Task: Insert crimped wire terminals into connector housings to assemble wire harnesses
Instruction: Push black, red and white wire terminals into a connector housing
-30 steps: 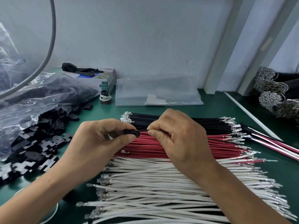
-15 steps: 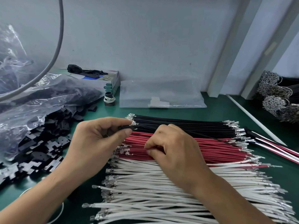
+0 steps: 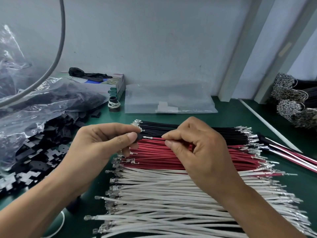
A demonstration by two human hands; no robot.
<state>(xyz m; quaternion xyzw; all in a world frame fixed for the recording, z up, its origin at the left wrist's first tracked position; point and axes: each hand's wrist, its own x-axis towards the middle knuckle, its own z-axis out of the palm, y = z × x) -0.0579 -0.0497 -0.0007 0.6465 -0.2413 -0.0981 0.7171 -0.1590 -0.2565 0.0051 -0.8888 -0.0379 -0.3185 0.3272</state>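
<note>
My left hand [image 3: 106, 143] pinches a small black connector housing [image 3: 139, 136] between thumb and forefinger. My right hand [image 3: 197, 146] pinches a red wire [image 3: 157, 138] near its end, its silver crimped terminal [image 3: 147, 137] pointing at the housing's opening, just touching or nearly so. Both hands hover over rows of cut wires on the green table: black wires [image 3: 197, 128] at the back, red wires [image 3: 154, 157] in the middle, white wires [image 3: 163, 194] in front, all with metal terminals on both ends.
A clear bag spilling black housings [image 3: 42, 148] lies at left. Behind stand a small box [image 3: 118, 86], a black spool [image 3: 114, 104] and a flat clear bag [image 3: 169, 100]. Assembled harnesses [image 3: 291, 152] and wire bundles [image 3: 295, 103] sit at right.
My right hand dropped to the red row, picked up a red wire and brought its terminal up to the housing. My left hand kept hold of the housing.
</note>
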